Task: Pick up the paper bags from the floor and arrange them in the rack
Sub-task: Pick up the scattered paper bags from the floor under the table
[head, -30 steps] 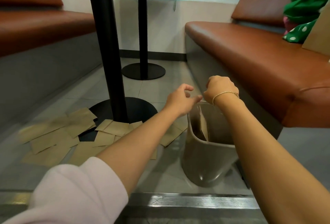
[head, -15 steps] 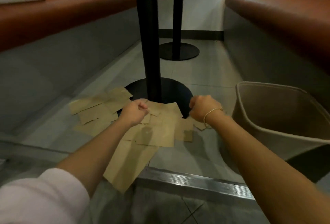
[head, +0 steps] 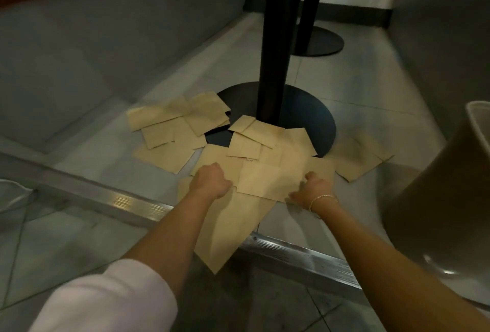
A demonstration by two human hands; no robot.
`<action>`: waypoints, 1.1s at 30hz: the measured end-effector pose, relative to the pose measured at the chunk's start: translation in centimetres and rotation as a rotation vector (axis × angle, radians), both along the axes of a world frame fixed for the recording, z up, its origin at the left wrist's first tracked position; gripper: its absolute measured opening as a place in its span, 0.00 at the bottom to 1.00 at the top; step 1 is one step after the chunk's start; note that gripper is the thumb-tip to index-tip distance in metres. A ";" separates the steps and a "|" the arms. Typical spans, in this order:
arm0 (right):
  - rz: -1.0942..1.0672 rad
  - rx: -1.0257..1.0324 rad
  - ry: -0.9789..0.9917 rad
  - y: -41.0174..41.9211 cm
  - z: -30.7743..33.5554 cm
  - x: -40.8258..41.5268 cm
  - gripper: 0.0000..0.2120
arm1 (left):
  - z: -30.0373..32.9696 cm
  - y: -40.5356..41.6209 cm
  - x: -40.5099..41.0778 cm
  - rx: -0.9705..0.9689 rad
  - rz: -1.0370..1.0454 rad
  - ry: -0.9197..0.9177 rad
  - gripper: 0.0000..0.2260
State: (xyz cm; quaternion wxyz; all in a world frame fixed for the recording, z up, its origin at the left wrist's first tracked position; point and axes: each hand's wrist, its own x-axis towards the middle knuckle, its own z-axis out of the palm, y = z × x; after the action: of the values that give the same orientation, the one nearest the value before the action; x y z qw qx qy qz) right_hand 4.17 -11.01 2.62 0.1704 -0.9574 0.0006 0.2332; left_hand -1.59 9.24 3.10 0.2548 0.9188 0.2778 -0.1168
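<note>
Several flat brown paper bags [head: 183,130] lie scattered on the tiled floor around a black table base. One paper bag [head: 265,180] lies on top of the near pile, between my hands. My left hand [head: 212,182] has its fingers curled at that bag's left edge. With fingers curled onto the bag and thumb along its near edge, my right hand [head: 313,191] grips the right edge. A longer bag [head: 230,228] lies under them and reaches over the metal strip. The beige plastic rack [head: 450,186] stands at the right edge, its inside hidden.
A black table pole [head: 273,40] rises from a round base [head: 305,114] just beyond the bags, with a second pole and base [head: 320,40] farther back. A metal floor strip [head: 119,199] crosses in front. Grey bench bases wall both sides.
My hands left the rack's rim, swung left and came down onto the pile of bags. The view tilted down toward the floor, and the rack now sits at the right edge.
</note>
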 end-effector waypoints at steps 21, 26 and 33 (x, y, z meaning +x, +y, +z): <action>-0.442 0.164 0.124 3.2 -5.5 1.7 0.35 | -4.2 -0.7 -0.3 0.104 -0.046 0.310 0.25; -0.359 0.129 0.119 3.2 -5.6 1.5 0.11 | -3.4 -1.3 0.1 0.048 -0.137 0.330 0.30; -0.325 0.290 -0.072 -0.5 -2.2 0.9 0.09 | -1.3 -1.6 -0.2 -0.073 -0.237 0.329 0.30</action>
State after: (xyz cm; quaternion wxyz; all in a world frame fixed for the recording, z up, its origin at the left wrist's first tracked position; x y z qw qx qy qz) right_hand 5.06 -11.47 0.42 0.3418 -0.9178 0.1152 0.1660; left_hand -1.75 7.64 1.79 0.2237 0.9037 0.2014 -0.3045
